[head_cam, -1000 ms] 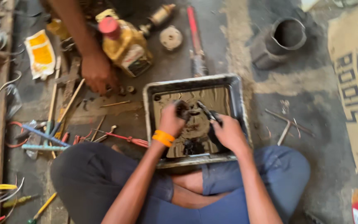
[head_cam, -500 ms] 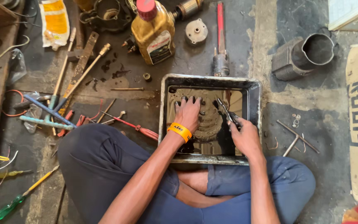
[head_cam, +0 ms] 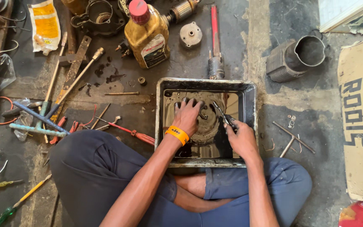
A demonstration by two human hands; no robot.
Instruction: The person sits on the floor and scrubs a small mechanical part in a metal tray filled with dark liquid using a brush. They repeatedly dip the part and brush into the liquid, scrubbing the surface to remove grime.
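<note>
While the person sits cross-legged on the floor (head_cam: 215, 54), both hands work inside a square metal tray (head_cam: 160, 122) that lies on the floor just in front of the crossed legs and holds dark, oily liquid. The left hand (head_cam: 188, 117), with an orange wristband (head_cam: 177, 135) on its wrist, presses down on a round dark metal part (head_cam: 206, 130) lying in the liquid toward the tray's middle; its fingers (head_cam: 185, 103) are spread and curled over the part's far edge, gripping it. The right hand (head_cam: 242, 138) sits by the tray's right wall, its fingers clenched around the handles of a pair of pliers (head_cam: 222, 114), whose tips point toward the tray's far left corner and meet the part beside the left hand. Beyond the tray's far edge, a yellowish oil bottle with a red cap (head_cam: 148, 35) stands on the floor, with a small round metal cover (head_cam: 190, 34) beside it and a red-handled tool (head_cam: 215, 42) lying upright in the view, its metal end almost touching the tray's far rim. To the right of the tray, a ribbed engine cylinder (head_cam: 295, 59) lies on its side, and a T-shaped wrench (head_cam: 291, 138) rests near the right knee. Left of the tray, a red-handled screwdriver (head_cam: 127, 131) and other hand tools are scattered over the floor.
</note>
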